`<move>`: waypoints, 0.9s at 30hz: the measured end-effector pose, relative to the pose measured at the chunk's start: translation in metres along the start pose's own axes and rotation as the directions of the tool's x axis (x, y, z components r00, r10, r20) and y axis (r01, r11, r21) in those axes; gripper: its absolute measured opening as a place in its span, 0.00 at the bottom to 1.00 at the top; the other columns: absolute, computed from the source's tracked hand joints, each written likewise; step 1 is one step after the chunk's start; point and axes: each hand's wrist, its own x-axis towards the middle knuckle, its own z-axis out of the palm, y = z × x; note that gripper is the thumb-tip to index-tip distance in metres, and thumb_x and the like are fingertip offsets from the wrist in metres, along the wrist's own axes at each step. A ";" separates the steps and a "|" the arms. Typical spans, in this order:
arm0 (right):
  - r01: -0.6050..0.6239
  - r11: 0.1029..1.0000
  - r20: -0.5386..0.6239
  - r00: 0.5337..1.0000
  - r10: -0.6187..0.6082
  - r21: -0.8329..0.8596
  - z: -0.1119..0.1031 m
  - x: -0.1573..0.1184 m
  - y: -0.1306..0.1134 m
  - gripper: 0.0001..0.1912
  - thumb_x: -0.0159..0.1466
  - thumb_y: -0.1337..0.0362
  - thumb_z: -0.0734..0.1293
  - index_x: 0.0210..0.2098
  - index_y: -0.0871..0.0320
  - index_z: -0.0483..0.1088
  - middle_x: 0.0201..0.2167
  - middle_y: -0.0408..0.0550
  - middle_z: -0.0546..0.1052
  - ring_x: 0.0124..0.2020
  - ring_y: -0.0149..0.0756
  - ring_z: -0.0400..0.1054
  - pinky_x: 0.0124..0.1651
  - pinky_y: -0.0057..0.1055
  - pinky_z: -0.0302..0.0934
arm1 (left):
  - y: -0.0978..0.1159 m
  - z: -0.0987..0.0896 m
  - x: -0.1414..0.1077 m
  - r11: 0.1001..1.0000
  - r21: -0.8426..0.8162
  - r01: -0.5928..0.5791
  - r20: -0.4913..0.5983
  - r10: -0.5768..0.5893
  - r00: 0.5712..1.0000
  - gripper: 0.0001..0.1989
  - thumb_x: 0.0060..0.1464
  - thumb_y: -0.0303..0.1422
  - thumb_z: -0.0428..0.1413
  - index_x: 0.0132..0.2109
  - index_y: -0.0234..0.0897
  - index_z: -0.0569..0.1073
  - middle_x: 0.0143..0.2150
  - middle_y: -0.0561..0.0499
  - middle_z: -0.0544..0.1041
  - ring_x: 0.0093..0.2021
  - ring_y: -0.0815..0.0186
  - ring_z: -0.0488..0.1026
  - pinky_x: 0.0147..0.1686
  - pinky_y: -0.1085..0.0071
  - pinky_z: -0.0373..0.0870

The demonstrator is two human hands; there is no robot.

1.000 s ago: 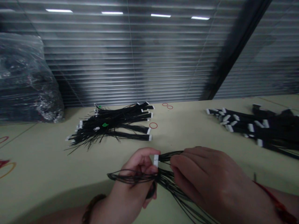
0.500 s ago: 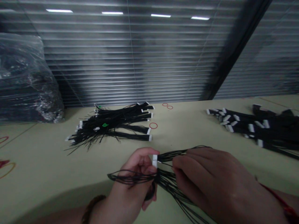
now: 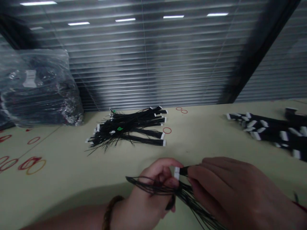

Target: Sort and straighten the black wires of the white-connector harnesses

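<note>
A white connector (image 3: 177, 172) is pinched between the thumb and forefinger of my left hand (image 3: 153, 191), just below the middle of the view. Black wires (image 3: 152, 188) loop over that hand and fan out toward the lower right. My right hand (image 3: 235, 188) is closed on the black wires close to the connector's right side; its fingertips are partly hidden behind the back of the hand. A dark round thing, too unclear to name, shows under my left fingers.
A pile of black wire bundles (image 3: 129, 127) with white connectors lies behind my hands. More bundles (image 3: 275, 127) are at the right. A clear plastic bag (image 3: 43, 92) stands at the left. Red bands (image 3: 30, 163) lie on the pale table (image 3: 79, 179), before window blinds (image 3: 168, 64).
The view has turned left, showing more of the bag and bands. My right hand has drawn nearer the connector, and the wires beside it are now gathered into a tight bunch.
</note>
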 end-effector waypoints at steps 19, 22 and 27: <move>-0.246 0.935 0.094 0.956 0.277 -0.253 0.020 0.012 0.099 0.10 0.62 0.60 0.66 0.29 0.60 0.70 0.27 0.46 0.72 0.30 0.36 0.66 0.34 0.30 0.55 | 0.015 -0.006 0.006 0.985 0.028 0.170 -0.114 -0.166 0.980 0.13 0.51 0.30 0.55 0.45 0.40 0.64 0.26 0.60 0.63 0.13 0.80 0.55 0.11 0.85 0.49; -0.209 0.963 0.142 0.962 0.233 -0.168 0.010 0.011 0.094 0.16 0.57 0.55 0.71 0.39 0.60 0.70 0.35 0.47 0.73 0.36 0.37 0.67 0.39 0.32 0.60 | 0.015 -0.006 0.007 0.987 0.064 0.151 -0.209 -0.134 0.969 0.12 0.53 0.31 0.53 0.45 0.41 0.63 0.27 0.59 0.63 0.15 0.78 0.57 0.11 0.85 0.50; -0.145 0.989 0.161 0.976 0.146 -0.015 -0.028 0.000 0.067 0.18 0.63 0.48 0.62 0.43 0.55 0.67 0.40 0.45 0.72 0.40 0.33 0.67 0.40 0.29 0.64 | 0.015 -0.007 0.009 0.984 0.103 0.143 -0.295 -0.107 0.950 0.11 0.54 0.30 0.53 0.45 0.42 0.63 0.29 0.57 0.63 0.17 0.78 0.58 0.13 0.84 0.53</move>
